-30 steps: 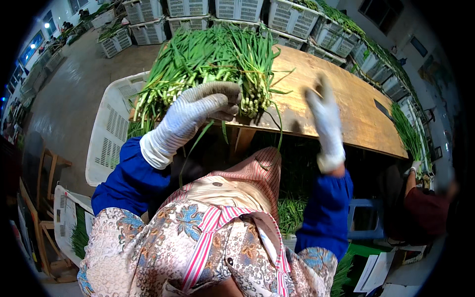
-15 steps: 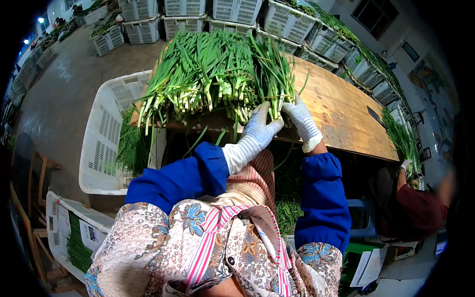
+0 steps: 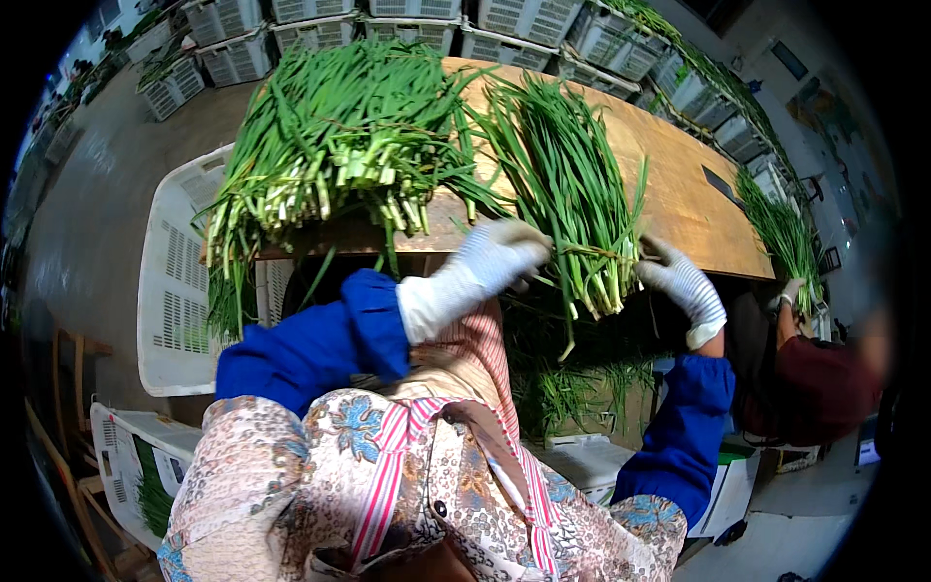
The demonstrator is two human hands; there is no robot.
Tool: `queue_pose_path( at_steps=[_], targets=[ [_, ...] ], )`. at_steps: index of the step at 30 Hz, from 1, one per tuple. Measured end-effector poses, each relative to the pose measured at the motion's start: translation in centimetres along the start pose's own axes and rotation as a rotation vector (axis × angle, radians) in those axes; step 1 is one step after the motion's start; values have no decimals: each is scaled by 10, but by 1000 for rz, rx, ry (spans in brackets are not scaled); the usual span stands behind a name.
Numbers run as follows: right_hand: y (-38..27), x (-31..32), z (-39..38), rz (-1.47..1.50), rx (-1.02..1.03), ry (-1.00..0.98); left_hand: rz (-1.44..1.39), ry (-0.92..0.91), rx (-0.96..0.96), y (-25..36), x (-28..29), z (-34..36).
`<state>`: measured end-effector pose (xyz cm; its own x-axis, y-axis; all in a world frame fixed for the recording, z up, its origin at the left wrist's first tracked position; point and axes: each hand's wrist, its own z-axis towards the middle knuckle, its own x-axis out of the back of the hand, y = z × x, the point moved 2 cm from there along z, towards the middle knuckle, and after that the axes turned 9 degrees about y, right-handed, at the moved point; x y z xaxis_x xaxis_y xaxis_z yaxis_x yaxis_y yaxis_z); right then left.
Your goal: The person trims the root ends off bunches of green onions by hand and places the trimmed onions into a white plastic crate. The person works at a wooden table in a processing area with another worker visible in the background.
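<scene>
A loose bunch of long green leafy stalks (image 3: pixel 572 184) with pale stems lies on the wooden table (image 3: pixel 689 194), stem ends overhanging the front edge, a thin strand (image 3: pixel 606 254) across it near those ends. My left hand (image 3: pixel 499 254), in a white knit glove, is at the bunch's left side, fingers curled and slightly blurred. My right hand (image 3: pixel 679 281), gloved too, is at its right side, fingers bent at the strand's end. What either hand grips is too small to tell. A thick heap of similar stalks (image 3: pixel 339 126) lies at the table's left.
A white crate (image 3: pixel 170 291) stands left of the table, another (image 3: pixel 126 456) lower left, by wooden chairs (image 3: pixel 78 349). Stacked crates (image 3: pixel 417 34) line the back. A co-worker in a dark red top (image 3: pixel 819 383) works at the right, a gloved hand on more greens (image 3: pixel 786 233).
A bunch has been pulled rightward away from the heap and toward me, its ends now past the table edge. My hands have moved apart to either side of it. The view has shifted.
</scene>
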<state>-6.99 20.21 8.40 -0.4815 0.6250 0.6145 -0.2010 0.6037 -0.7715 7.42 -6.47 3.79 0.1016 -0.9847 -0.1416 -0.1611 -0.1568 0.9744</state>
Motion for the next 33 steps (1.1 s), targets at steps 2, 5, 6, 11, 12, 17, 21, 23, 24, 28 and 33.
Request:
queue_pose_path(
  at_steps=[2,5,6,11,12,17,21,23,24,28,33],
  targets=[
    [4,34,12,-19,-48,89,-115,181,-138,-7,19,-1],
    [33,53,50,171,-116,339,-345,289,-134,-1,18,-1],
    [33,47,73,228,-123,363,-459,203,-127,-15,26,16],
    [-5,-2,138,165,6,352,-573,329,-80,-6,-8,69],
    [10,-9,157,153,124,337,-587,327,7,10,-33,69],
    [-57,-65,80,448,205,28,-742,157,63,-29,-82,115],
    [-7,-29,18,510,83,127,-606,-62,78,-42,-142,81],
    [-19,-6,-14,431,156,258,-518,-179,-132,3,-146,52],
    [-47,2,-30,451,215,322,-514,-228,-297,22,-142,53],
    [-110,38,-43,569,482,672,-162,-293,-563,122,-128,60],
    [-154,83,-13,398,783,648,60,-332,-1117,207,-109,80]
  ],
)
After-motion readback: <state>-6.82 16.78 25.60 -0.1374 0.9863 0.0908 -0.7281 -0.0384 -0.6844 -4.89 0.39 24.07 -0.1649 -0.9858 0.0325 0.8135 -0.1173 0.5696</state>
